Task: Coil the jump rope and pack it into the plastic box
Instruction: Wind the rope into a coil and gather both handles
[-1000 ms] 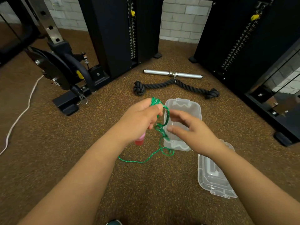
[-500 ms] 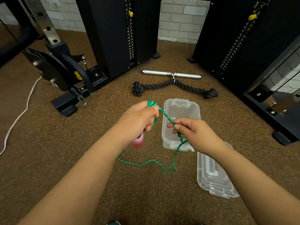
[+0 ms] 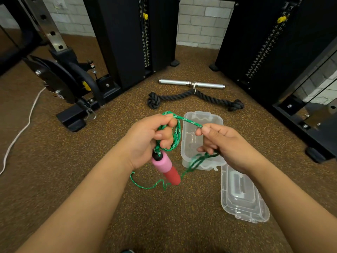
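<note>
My left hand grips several loops of the green jump rope wound around its fingers. A pink and red handle hangs below that fist. My right hand pinches a taut stretch of the same rope between thumb and forefinger, just right of the left hand. The loose tail drops from the right hand and trails over the floor beneath the handle. The clear plastic box stands open on the floor behind both hands. Its lid lies separately at the right, below my right wrist.
A black knotted rope attachment and a chrome bar lie on the brown floor beyond the box. Black weight-stack machines stand at the back and right. A machine base and a white cord are at the left.
My right hand rose and moved closer to the left, pulling the rope taut. Another loop now wraps the left fingers, and the handle swings lower and more into view.
</note>
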{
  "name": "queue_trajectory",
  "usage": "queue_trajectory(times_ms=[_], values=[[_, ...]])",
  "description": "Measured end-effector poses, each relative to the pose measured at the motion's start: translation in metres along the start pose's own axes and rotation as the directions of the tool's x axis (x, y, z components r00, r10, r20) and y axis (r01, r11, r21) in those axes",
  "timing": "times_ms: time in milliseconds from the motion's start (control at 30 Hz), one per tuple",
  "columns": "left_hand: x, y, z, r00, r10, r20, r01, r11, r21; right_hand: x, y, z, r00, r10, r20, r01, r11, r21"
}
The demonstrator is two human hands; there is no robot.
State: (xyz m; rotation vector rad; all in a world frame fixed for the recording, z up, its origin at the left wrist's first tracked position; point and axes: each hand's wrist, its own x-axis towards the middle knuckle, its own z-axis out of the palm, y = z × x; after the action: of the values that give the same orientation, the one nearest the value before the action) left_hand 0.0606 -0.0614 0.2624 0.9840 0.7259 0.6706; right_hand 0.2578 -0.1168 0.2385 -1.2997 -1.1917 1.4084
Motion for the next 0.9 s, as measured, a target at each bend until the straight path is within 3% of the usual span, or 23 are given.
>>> queue_trajectory(times_ms=[100, 233, 267, 333, 400, 533, 667, 767, 900], values=[[0.002, 0.004, -0.003, 0.999, 0.032, -0.038, -0.037, 0.991, -0.132, 0.001, 0.004, -0.002, 0.998, 0.056, 0.036, -0.06, 0.991, 0.122], [0.003, 0.006, -0.012, 0.991, 0.053, -0.121, -0.072, 0.986, -0.152, 0.0, 0.004, -0.01, 0.993, 0.091, 0.078, -0.107, 0.967, 0.232], [0.003, 0.006, -0.013, 0.989, 0.062, -0.135, -0.082, 0.985, -0.15, 0.0, 0.004, -0.012, 0.993, 0.088, 0.076, -0.1, 0.981, 0.169], [0.003, 0.007, -0.014, 0.985, 0.074, -0.156, -0.097, 0.985, -0.144, 0.0, 0.004, -0.013, 0.998, 0.06, 0.028, -0.056, 0.991, -0.118], [0.003, 0.006, -0.014, 0.983, 0.074, -0.166, -0.097, 0.986, -0.138, 0.002, 0.006, -0.011, 0.998, 0.001, -0.058, -0.024, 0.916, -0.402], [0.003, 0.005, -0.011, 0.981, 0.065, -0.181, -0.09, 0.987, -0.135, 0.004, 0.01, -0.017, 0.967, -0.117, -0.226, -0.002, 0.885, -0.466], [0.003, 0.004, -0.008, 0.985, 0.054, -0.164, -0.073, 0.991, -0.112, 0.005, 0.012, -0.023, 0.948, -0.18, -0.263, 0.003, 0.83, -0.557], [0.003, 0.001, -0.004, 0.987, 0.048, -0.155, -0.06, 0.995, -0.078, 0.006, 0.019, -0.029, 0.971, -0.124, -0.204, -0.059, 0.702, -0.71], [0.002, 0.001, -0.003, 0.986, 0.056, -0.155, -0.074, 0.991, -0.114, 0.007, 0.026, -0.036, 0.99, -0.05, -0.13, -0.1, 0.399, -0.912]])
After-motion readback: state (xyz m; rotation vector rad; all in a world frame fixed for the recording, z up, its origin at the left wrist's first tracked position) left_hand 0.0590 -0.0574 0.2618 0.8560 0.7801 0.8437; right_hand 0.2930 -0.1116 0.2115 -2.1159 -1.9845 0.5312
